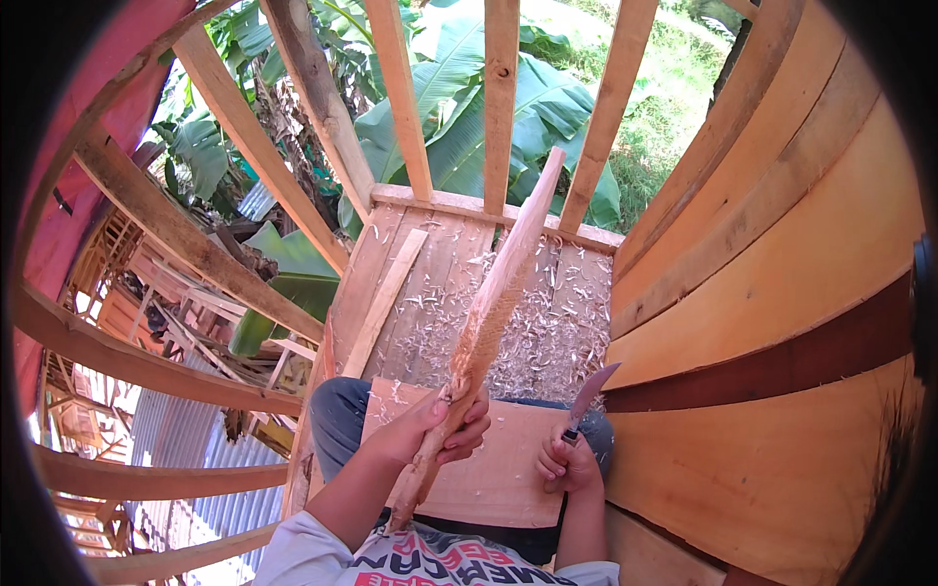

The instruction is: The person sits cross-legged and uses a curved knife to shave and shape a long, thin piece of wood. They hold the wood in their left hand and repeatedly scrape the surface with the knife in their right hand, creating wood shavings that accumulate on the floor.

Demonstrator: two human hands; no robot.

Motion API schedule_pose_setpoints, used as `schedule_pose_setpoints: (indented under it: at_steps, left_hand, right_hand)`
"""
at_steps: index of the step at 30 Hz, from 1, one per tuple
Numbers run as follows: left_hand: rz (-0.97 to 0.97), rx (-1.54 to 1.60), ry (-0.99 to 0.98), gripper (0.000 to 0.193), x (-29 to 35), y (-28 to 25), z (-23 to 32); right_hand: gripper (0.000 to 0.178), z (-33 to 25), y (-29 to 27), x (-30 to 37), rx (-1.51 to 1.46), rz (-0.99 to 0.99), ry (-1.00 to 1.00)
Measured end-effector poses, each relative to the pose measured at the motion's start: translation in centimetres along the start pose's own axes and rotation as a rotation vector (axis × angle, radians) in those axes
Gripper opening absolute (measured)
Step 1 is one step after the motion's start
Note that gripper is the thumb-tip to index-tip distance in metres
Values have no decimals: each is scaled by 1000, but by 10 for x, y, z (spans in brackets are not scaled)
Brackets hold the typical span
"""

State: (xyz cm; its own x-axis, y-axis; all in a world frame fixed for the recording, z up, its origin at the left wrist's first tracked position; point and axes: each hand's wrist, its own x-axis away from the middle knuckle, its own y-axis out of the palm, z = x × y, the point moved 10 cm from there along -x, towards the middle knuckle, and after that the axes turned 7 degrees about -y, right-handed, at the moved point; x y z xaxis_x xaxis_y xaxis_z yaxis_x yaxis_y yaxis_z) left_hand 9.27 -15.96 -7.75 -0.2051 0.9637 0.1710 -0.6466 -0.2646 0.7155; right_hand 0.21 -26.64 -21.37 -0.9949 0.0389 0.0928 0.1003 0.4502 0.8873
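In the head view, nearest you is your own pale printed shirt (430,559), and the butt of the wooden stick (500,275) comes right up to it. The stick slants up and away across your lap, its far end above the plank floor (363,262). Your left hand (430,430) has its fingers wrapped around the stick's lower part; your right hand (573,467) is clenched on the handle of the knife (589,393), blade up and well apart from the wood.

Watch the blade: it stands beside your right knee (596,438), so a careless swing of the wrist could nick your leg. A stroke drawn toward your left fingers could cut them, and a knot or rough patch could make the edge skip. With one hand holding it, the stick might also twist under pressure.

The stick is pale and smoothly pared toward its narrow tip, rougher and browner, with a lumpy surface, near your grip. A flat, smooth board (508,454) spans your thighs. Thin curled shavings (547,342) litter the planks, where a straight, flat strip (389,298) lies to the left. Glossy-looking orange-brown panels (762,303) stand at your right.
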Motion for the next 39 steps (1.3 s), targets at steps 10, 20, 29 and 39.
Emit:
schedule_pose_setpoints:
  at_steps: [10,20,29,39]
  left_hand:
    - [-100,67,11,62,2,8,-1]
    - [558,-523,120,50,28,-27,33]
    - [784,-775,217,57,58,-34,59]
    - [859,-1021,112,65,68,-48,55]
  right_hand:
    - [16,-7,-3,3,-76,1,29]
    - [16,-13,1,0,-77,61,55]
    - [17,-8,4,-5,-58,59,68]
    - [19,-5,-2,-8,-61,77,62]
